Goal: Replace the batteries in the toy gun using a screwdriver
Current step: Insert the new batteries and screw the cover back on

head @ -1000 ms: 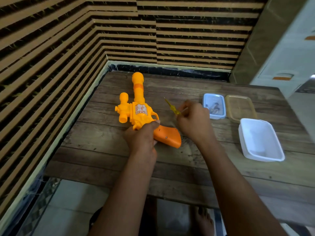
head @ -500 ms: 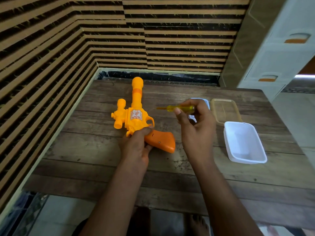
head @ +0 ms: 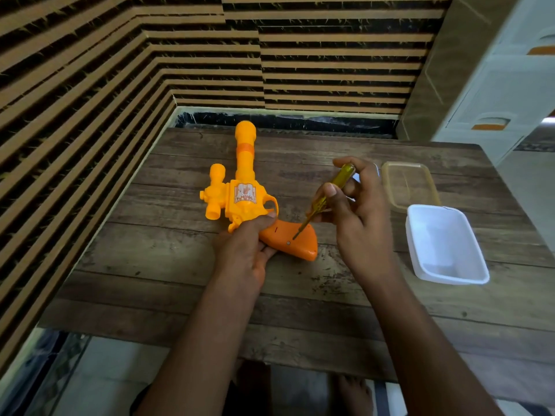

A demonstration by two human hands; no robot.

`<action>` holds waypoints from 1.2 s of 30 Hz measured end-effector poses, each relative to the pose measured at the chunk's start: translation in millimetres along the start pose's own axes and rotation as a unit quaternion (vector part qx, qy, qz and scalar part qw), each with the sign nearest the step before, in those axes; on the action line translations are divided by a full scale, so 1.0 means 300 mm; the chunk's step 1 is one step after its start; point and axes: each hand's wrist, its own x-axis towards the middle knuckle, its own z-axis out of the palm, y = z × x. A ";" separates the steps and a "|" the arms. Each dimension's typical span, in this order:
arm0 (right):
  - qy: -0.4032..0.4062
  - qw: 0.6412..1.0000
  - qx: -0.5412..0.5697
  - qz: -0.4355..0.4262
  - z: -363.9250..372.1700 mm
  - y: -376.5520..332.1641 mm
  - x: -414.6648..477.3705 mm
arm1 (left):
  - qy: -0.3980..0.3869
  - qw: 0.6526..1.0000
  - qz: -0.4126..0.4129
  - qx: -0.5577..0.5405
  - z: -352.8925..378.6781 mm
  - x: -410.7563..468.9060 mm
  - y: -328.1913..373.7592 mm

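An orange and yellow toy gun (head: 240, 195) lies flat on the wooden table (head: 180, 265), barrel pointing away from me. My left hand (head: 243, 250) grips it where the body meets the darker orange handle (head: 295, 244). My right hand (head: 357, 211) holds a yellow-handled screwdriver (head: 324, 199) tilted down to the left, its tip just above a small screw (head: 288, 243) on the handle.
A white plastic tub (head: 444, 244) stands to the right of my right hand. Behind it lies a clear lid or tray (head: 408, 184). A striped wall runs along the table's left and back edges; white drawers stand at the far right.
My right hand turned the screwdriver from lying level above the table to pointing down at the gun's handle. My left hand stayed on the gun.
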 end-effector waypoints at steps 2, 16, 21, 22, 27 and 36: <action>-0.003 1.000 -0.010 0.013 0.002 0.016 0.002 | 0.003 1.000 -0.001 0.007 -0.002 0.008 -0.004; -0.022 0.999 -0.018 0.024 0.016 0.043 0.011 | 0.003 1.000 -0.001 0.012 0.000 0.013 -0.009; -0.022 0.998 -0.062 0.014 0.020 0.043 0.008 | 0.009 1.000 -0.004 0.015 -0.003 0.019 -0.011; -0.023 0.997 -0.075 0.004 0.021 0.044 0.008 | 0.010 1.000 -0.003 0.017 -0.003 0.020 -0.012; -0.042 0.996 -0.068 -0.031 0.023 0.022 0.007 | 0.015 1.000 0.002 0.026 -0.002 0.020 -0.013; -0.074 0.993 -0.030 -0.091 0.024 -0.026 -0.008 | 0.007 0.999 0.018 0.029 -0.003 0.013 -0.014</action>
